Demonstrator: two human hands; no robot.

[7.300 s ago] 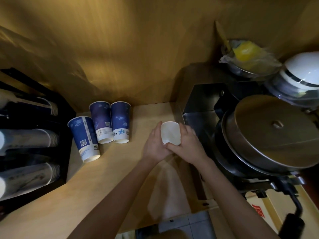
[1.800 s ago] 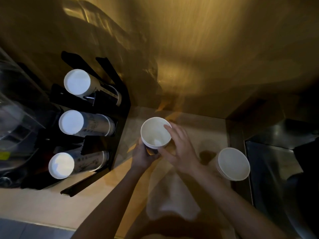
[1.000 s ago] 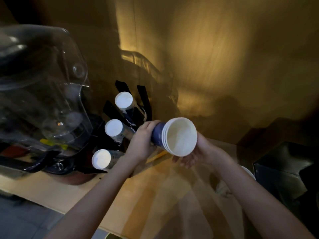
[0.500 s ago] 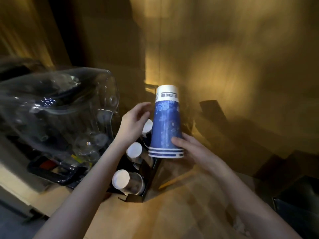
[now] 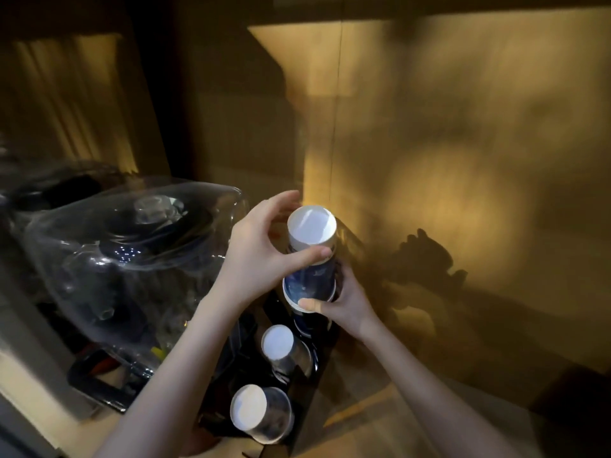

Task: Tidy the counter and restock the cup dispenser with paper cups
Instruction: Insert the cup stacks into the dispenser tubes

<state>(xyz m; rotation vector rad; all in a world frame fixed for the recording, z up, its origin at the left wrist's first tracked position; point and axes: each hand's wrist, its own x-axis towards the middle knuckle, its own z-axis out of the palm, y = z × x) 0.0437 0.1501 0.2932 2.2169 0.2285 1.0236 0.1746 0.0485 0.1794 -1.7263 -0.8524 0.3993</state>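
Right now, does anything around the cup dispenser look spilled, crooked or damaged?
Nothing stands out. Both hands, left hand and right hand, hold the blue cup stack upside down over the black dispenser; two other cup stacks sit in their slots. The picture is dim and blurred, so small flaws would not show.

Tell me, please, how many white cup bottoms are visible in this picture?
3. One tops the blue cup stack held by the left hand and right hand. Two more belong to stacks in the black dispenser: middle and nearest. Others may be hidden.
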